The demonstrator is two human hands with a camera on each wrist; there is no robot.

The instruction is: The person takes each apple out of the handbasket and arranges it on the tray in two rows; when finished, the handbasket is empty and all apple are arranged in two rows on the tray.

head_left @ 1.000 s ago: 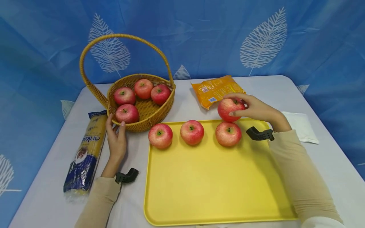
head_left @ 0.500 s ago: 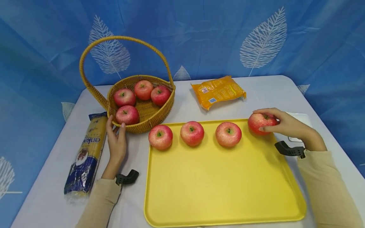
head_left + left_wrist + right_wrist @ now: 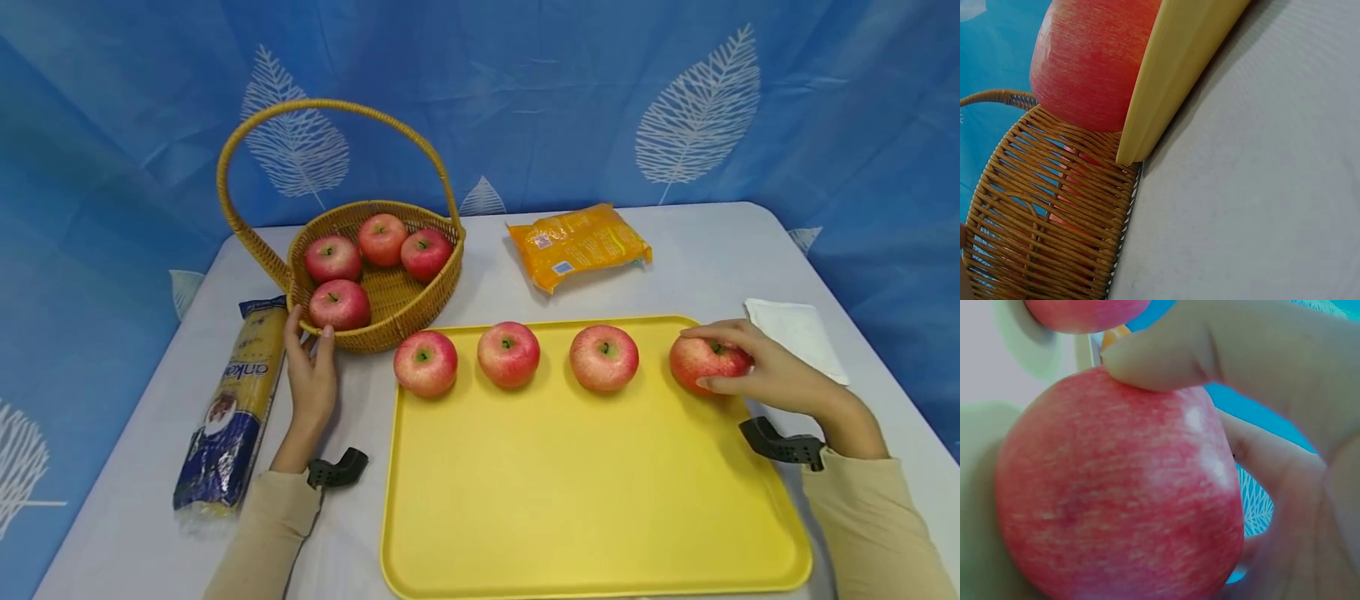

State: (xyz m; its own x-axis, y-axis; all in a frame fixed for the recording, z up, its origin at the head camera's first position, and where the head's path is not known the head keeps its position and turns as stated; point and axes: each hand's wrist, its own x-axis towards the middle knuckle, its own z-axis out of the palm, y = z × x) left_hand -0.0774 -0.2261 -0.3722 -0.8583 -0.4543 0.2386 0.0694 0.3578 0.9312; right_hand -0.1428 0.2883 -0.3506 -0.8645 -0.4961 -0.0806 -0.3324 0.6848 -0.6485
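The right hand [image 3: 765,375] is curling its fingers and thumb around a round red apple [image 3: 701,362], which is sitting at the far right corner of the flat yellow plastic tray [image 3: 585,500], last in a row with three other red apples [image 3: 510,354]. The left hand [image 3: 311,375] is lying with relaxed fingers against the rim of the woven wicker handled basket [image 3: 390,321] (four more apples are inside it), gripping nothing. A long noodle packet [image 3: 228,408] is lying just beside it on the pale grey surface [image 3: 712,250].
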